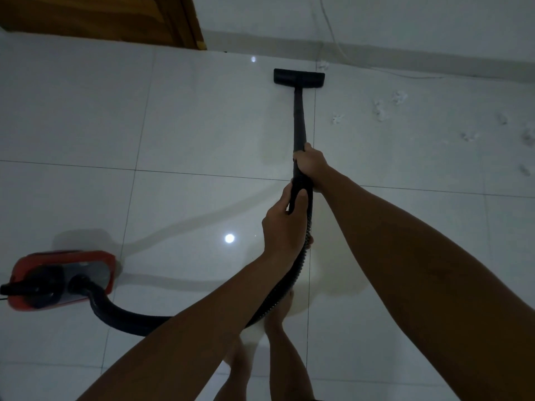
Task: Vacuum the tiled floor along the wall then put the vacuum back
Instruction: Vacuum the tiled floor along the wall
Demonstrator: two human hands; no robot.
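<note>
A: Where's everything on the tiled floor (202, 117)?

B: The red vacuum (62, 280) sits left, looking heavy; its ribbed hose (121, 319) is floppy. The stiff, light wand (298, 120) has its nozzle (299, 77) near the wall.

A: Hands?

B: Right hand (310, 166) grips the wand, left hand (285, 224) grips the handle below. Crumbs (379, 110) lie right.

There is one view only, from the person's head. It looks forward and steeply down on the floor (202, 125). Both forearms reach in from the bottom edge, close to the lens. The wall (405, 24) crosses the top, farther away. The wide lens bends the edges.
</note>
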